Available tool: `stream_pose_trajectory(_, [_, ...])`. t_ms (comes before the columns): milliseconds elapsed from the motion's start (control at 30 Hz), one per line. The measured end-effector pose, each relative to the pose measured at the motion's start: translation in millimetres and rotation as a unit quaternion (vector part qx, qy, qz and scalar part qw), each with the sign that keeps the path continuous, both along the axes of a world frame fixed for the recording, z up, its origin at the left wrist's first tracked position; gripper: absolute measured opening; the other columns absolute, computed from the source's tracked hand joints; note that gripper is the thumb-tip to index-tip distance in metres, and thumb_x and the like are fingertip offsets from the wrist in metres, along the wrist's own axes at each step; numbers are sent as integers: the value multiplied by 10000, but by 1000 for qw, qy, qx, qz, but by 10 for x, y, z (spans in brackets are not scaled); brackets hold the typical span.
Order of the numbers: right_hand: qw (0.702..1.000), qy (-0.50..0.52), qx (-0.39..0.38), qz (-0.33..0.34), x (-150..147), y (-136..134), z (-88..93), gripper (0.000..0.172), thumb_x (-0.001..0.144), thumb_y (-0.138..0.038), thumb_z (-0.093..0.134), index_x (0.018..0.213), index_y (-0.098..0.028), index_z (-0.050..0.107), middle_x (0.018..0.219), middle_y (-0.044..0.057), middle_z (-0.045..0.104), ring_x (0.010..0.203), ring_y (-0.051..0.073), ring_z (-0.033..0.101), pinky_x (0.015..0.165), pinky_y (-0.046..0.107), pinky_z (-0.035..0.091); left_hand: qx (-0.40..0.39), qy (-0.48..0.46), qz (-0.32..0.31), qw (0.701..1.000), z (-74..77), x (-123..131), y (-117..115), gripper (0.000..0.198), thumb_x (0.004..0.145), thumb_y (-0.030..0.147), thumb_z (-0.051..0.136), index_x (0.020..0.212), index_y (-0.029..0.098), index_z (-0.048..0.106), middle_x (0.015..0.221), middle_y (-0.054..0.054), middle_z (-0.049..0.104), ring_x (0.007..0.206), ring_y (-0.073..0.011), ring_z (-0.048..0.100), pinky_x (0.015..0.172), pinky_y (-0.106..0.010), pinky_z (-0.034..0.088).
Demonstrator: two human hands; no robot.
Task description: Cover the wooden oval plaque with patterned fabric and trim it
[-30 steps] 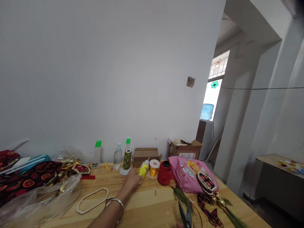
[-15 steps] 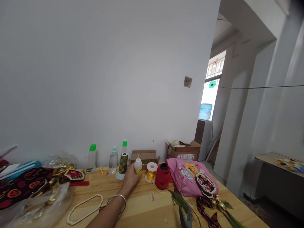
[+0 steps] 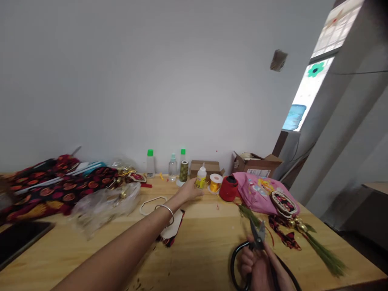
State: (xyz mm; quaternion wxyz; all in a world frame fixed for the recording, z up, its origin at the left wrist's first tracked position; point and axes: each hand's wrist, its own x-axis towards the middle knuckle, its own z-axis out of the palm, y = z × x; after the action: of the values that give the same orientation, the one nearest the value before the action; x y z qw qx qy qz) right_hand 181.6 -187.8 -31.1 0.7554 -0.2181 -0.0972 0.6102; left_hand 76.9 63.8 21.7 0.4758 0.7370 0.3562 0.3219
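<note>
My left hand [image 3: 187, 191] reaches far across the wooden table [image 3: 206, 246] and is closed round a small glue bottle [image 3: 201, 178] with a yellow label, standing upright. A silver bangle [image 3: 165, 210] sits on that wrist. My right hand [image 3: 257, 266], near the front edge, grips black scissors [image 3: 256, 242] by their large loop handles, blades pointing up and away. Beside the glue stand a gold thread spool [image 3: 215, 182] and a red spool [image 3: 228, 188].
Green-capped bottles [image 3: 150, 163], a clear bottle and an olive thread cone [image 3: 183, 171] line the wall. Patterned red-black fabric [image 3: 51, 188] and a plastic bag [image 3: 104, 202] lie left; a pink bag [image 3: 260, 194], ornaments and green tassels [image 3: 321, 248] lie right. A white frame [image 3: 151, 204] and cardboard boxes [image 3: 256, 162] are there too.
The glue bottle went from tilted to standing upright in my left hand. My view dropped and shifted, so my right hand with the scissors now shows fully.
</note>
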Motion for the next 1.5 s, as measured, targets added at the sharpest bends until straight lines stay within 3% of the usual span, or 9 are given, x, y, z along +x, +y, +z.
stream_pose_trajectory(167, [1000, 2, 3, -19, -41, -40, 19, 237, 676, -359, 663, 837, -197, 600, 612, -28, 455, 568, 96, 441, 514, 191, 391, 40, 21, -25, 999, 5, -448, -64, 306, 798, 286, 487, 1081, 171, 491, 1108, -72, 529, 920, -195, 544, 760, -407, 461])
stream_pose_trajectory(367, [1000, -7, 7, -26, -76, -61, 66, 187, 714, -338, 635, 831, -196, 601, 639, -23, 451, 596, 94, 442, 543, 185, 417, 81, 13, 10, 997, -113, -795, -122, 290, 799, 289, 485, 1061, 165, 504, 1084, -68, 542, 904, -191, 549, 752, -402, 464])
stream_pose_trajectory(500, [999, -13, 13, -30, -131, -52, 140, 189, 680, -297, 671, 815, -177, 616, 668, -6, 478, 612, 96, 442, 545, 182, 422, 108, 1, 41, 993, -230, -849, -165, 285, 799, 291, 484, 1051, 159, 509, 1071, -66, 549, 901, -189, 551, 752, -402, 462])
stream_pose_trajectory(633, [1000, -18, 19, -11, -137, -22, 155, 204, 645, -285, 707, 809, -183, 642, 642, -6, 501, 581, 91, 437, 532, 176, 407, 143, 32, 65, 987, -231, -931, -200, 256, 802, 298, 478, 1006, 153, 531, 1027, -59, 570, 881, -180, 557, 755, -397, 456])
stream_pose_trajectory(767, [999, -29, 11, 16, -98, 2, 117, 258, 604, -342, 734, 794, -183, 663, 618, 9, 532, 570, 92, 444, 530, 178, 394, 181, 110, 77, 974, -158, -1042, -254, 247, 783, 283, 479, 972, 149, 563, 989, -78, 597, 906, -191, 541, 833, -385, 389])
stream_pose_trajectory(933, [999, -36, 20, 34, -33, 34, 64, 233, 594, -355, 738, 762, -208, 673, 591, 12, 558, 553, 91, 456, 535, 183, 387, 195, 228, 67, 952, -109, -1109, -317, 488, 612, 350, 589, 1058, 157, 552, 1076, -124, 565, 1047, -287, 457, 878, -382, 318])
stream_pose_trajectory(1067, [998, -22, 27, 44, -1, 60, 37, 203, 570, -347, 755, 722, -233, 684, 577, 14, 578, 534, 89, 474, 522, 176, 385, 193, 308, 57, 930, -112, -1125, -303, 520, 536, 299, 612, 1034, 157, 567, 1068, -151, 565, 1013, -326, 468, 851, -424, 314])
stream_pose_trajectory(1300, [999, -12, 38, 36, -34, 37, 36, 212, 572, -317, 760, 761, -243, 698, 571, 13, 581, 524, 83, 475, 526, 173, 387, 203, 366, 43, 907, -93, -1127, -320, 429, 584, 369, 558, 981, 209, 589, 1000, -113, 596, 985, -328, 476, 785, -437, 334])
stream_pose_trajectory(1500, [999, -18, 36, 35, -19, 70, 48, 218, 551, -319, 770, 745, -247, 702, 568, 16, 596, 522, 86, 486, 526, 183, 391, 216, 364, 53, 905, -116, -1206, -202, 457, 691, 390, 461, 1108, 210, 521, 1130, -100, 539, 1066, -278, 437, 850, -384, 309])
